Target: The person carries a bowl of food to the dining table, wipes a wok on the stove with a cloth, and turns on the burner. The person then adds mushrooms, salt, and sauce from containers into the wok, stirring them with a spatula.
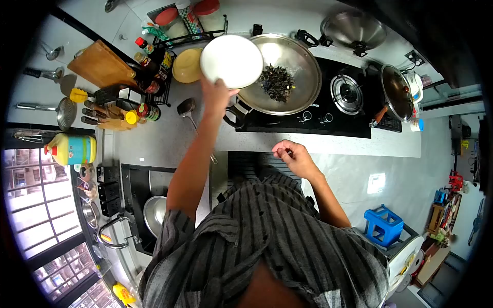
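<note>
My left hand (216,95) grips the near rim of a white bowl (231,61), held at the left edge of a wide steel wok (303,77). Its white inside faces me and shows no food. Dark chopped food with small pale and green bits (278,83) lies in the middle of the wok, which sits on the left burner of the black gas stove (339,123). In front of the counter edge, my right hand (296,158) hangs with its fingers loosely curled and nothing visible in them.
A spatula (187,109) lies on the counter beside a yellowish bowl (187,65) and bottle rack (167,84). A lidded pan (396,92) stands right of the bare burner (346,94). The sink (134,197) is at left; a blue stool (383,225) stands behind right.
</note>
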`<state>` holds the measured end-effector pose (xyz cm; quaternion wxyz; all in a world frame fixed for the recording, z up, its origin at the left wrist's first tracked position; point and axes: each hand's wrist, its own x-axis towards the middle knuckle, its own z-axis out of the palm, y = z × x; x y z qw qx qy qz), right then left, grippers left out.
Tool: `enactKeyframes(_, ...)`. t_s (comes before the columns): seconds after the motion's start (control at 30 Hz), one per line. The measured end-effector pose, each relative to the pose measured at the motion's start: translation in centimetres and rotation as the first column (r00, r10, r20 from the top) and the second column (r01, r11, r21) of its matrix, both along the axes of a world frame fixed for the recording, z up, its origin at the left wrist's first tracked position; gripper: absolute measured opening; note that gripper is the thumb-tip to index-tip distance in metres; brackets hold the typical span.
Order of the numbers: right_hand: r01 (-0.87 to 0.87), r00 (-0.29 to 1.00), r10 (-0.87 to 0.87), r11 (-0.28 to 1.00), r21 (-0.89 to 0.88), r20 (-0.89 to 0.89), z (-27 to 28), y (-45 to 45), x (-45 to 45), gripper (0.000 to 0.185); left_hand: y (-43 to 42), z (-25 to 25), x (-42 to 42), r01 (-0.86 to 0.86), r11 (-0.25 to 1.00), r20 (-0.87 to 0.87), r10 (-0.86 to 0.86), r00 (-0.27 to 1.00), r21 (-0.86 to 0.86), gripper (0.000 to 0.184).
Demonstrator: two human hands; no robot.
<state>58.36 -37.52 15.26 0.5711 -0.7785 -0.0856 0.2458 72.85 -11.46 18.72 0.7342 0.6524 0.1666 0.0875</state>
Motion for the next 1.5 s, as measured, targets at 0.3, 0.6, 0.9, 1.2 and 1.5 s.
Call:
enactKeyframes(0.3,-0.275,0.961,0.275,0.960,-0.056,-0.001,0.8,5.9,-2.3,0.013,13.9,-3.2,-22.1,-0.390,0.842,-0.197,0.339,0.920,-0.372,0.059)
enactKeyframes(0.6,-0.420,0.898,0.432,0.898,-0.128,0.084,-3.8,15.8,-2.0,0.014,15.7,-5.7,-36.8,-0.606,0.750,-0.304,0.532,0.791,-0.264,0.067)
enactKeyframes(0.9,-0.549,0.795,0.534,0.835,-0.033,0.287,-2.8,27.7,-2.1,0.015,16.9,-11.0,-44.0,-0.690,0.580,-0.302,0.627,0.718,-0.434,0.062)
enactKeyframes(1.2,-0.882,0.393,0.744,0.472,-0.009,0.541,-1.3,46.3,-12.1,0.023,13.7,-11.0,-52.9,-0.930,0.199,-0.357,0.882,0.307,-0.308,0.061)
enactKeyframes(1.5,-0.826,-0.024,0.689,0.395,-0.403,0.724,-9.7,65.6,-23.3,0.049,19.7,-15.9,-59.8,-0.946,0.003,-0.296,0.949,0.105,-0.325,0.055)
